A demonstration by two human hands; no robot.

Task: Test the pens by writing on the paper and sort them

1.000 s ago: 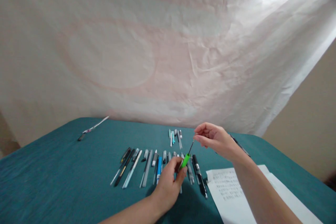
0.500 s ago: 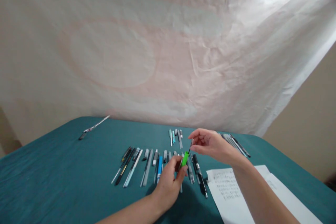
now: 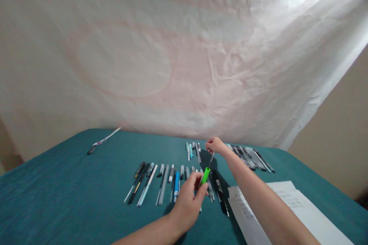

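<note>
My left hand [image 3: 188, 201] is closed around a bright green pen barrel [image 3: 205, 176], held tilted with its upper end away from me. A thin pen refill with a coiled spring [image 3: 212, 159] sticks out of that end. Just beyond stands my right hand [image 3: 215, 145], fingers curled and pressed together. The refill's upper end meets the lower edge of the right hand in the picture; I cannot tell whether the fingers touch it or hold something else. Under and beside the left hand lie several pens, among them a blue pen [image 3: 176, 187] and a black pen [image 3: 221, 193].
A small group of pens and caps [image 3: 191, 150] lies at the back. A row of pens [image 3: 250, 157] lies at the back right, partly behind my right arm. Written paper sheets [image 3: 299, 203] are at the right. A thin strip-like object [image 3: 103, 140] lies far left on the green cloth [image 3: 57, 183].
My right hand has moved farther away over the table, its fingers now curled closer together. My left hand with the green barrel has shifted slightly right. More pens show at the back right.
</note>
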